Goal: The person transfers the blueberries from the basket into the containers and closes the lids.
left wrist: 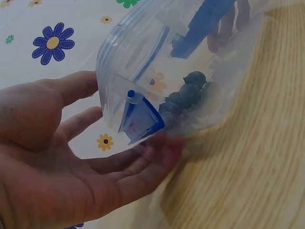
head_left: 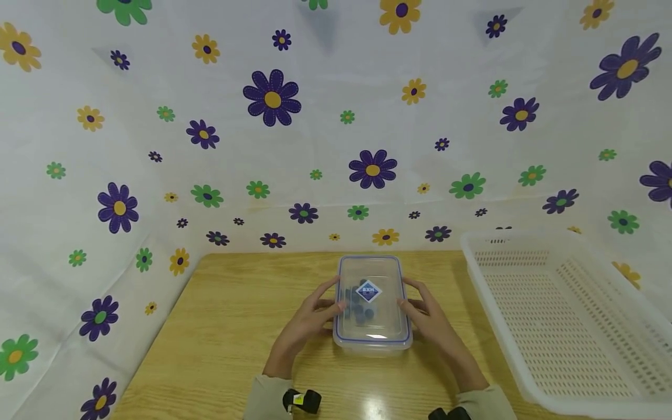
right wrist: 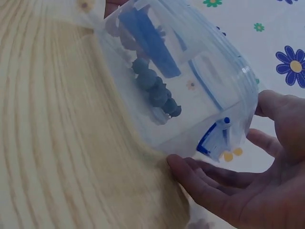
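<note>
A clear plastic food container (head_left: 383, 268) with a blue-edged lid is in the middle of the head view, its long side pointing away from me. Through the lid, near a diamond label (head_left: 369, 291), show several blueberries (left wrist: 190, 93). My left hand (head_left: 307, 318) grips the container's left side, the thumb at the lid's edge and the fingers along the wall. From the right, my right hand (head_left: 430, 318) holds the opposite side the same way. A side latch (left wrist: 143, 121) angles outward beside the left fingers, and another latch (right wrist: 214, 140) sits near the right ones.
A white perforated plastic basket (head_left: 501, 326) stands on the right of the wooden table (head_left: 236, 309). Behind the table and along its left side hangs a white cloth (head_left: 315, 146) printed with flowers. Each wrist wears a black strapped device (head_left: 301, 401).
</note>
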The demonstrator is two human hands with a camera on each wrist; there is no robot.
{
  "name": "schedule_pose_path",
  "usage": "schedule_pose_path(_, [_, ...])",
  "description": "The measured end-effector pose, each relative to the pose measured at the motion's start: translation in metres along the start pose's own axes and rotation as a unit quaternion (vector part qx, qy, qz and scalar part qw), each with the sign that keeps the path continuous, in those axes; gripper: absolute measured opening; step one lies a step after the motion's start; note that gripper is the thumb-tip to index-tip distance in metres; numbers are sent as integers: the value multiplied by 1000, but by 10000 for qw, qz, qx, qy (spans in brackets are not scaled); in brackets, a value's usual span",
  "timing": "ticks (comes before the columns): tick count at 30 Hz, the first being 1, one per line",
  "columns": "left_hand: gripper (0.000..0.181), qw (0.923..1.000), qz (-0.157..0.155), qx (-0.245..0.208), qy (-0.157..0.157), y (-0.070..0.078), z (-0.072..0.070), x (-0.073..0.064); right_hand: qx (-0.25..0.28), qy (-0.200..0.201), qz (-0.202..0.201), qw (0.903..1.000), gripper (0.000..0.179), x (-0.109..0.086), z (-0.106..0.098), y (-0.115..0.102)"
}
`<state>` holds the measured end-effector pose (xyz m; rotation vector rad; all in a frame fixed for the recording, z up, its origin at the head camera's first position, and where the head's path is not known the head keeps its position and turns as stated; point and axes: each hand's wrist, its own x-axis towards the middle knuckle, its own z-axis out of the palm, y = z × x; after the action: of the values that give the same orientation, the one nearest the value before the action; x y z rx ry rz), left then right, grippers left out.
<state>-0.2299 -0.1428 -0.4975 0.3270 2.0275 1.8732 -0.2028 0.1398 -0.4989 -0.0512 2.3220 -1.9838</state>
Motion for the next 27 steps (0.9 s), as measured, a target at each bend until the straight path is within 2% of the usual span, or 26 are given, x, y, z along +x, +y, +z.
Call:
schedule_pose_path(4, [66,9990,33,305,335,3,1,0,136,43,178,9997,56,1,-2,1])
schedule_pose_path(10, [79,9946,212,650,776,11,6,1,-277,663,231,9971,73,1,0,-5])
schedule_pose_path(13, [83,9898,206,920,1071,15,11,2,-384,958,260,9943,80,0,3,-9])
schedule_pose_path(18, [68,9769,165,1554,1458,20,22,4,-650,1253,186,9898,65,-3,9,-16])
schedule_pose_path(21, [60,9757,171,1621,1468,23,27,4,-811,1393,80,9869,54,-6,12,-19])
schedule_pose_path(27, [53,9743,209,1721,1441,29,32,-1,-1128,1427,-204,9831,50,-7,22,-22])
